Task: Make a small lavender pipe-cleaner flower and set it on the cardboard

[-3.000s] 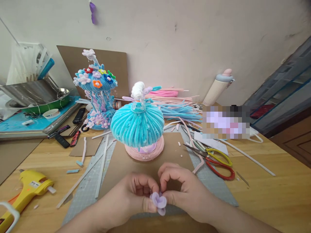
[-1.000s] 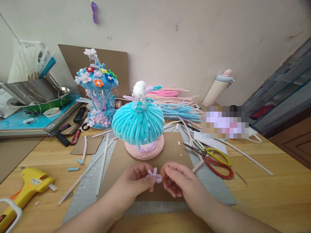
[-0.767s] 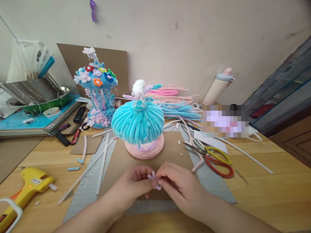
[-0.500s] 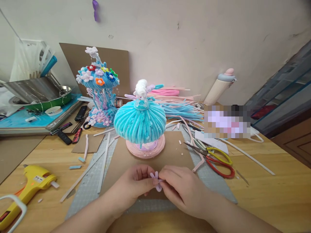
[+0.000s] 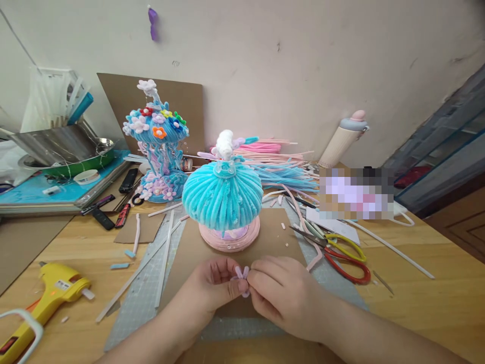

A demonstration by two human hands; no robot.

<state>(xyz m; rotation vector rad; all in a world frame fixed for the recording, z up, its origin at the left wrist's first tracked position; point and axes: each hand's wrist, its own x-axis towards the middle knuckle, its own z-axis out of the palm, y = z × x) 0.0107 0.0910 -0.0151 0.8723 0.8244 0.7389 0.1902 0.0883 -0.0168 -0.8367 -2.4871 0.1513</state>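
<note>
A small lilac pipe-cleaner flower (image 5: 241,276) is pinched between both my hands, low over a brown cardboard sheet (image 5: 271,233). My left hand (image 5: 213,287) grips it from the left with curled fingers. My right hand (image 5: 282,293) presses its thumb and fingertips against the flower's right side. Just beyond them stands a blue pipe-cleaner dome figure (image 5: 223,196) on a pink round base (image 5: 229,240).
A second blue flowered pipe-cleaner model (image 5: 157,149) stands back left. A yellow glue gun (image 5: 51,296) lies at the near left. Red and yellow scissors (image 5: 343,253) lie right of the cardboard. Loose pipe cleaners (image 5: 278,162) pile behind, beside a leaning bottle (image 5: 343,140).
The flower was lifted away from me toward the dome. My right hand, briefly apart from it, has closed onto its right side again. The view has shifted slightly.
</note>
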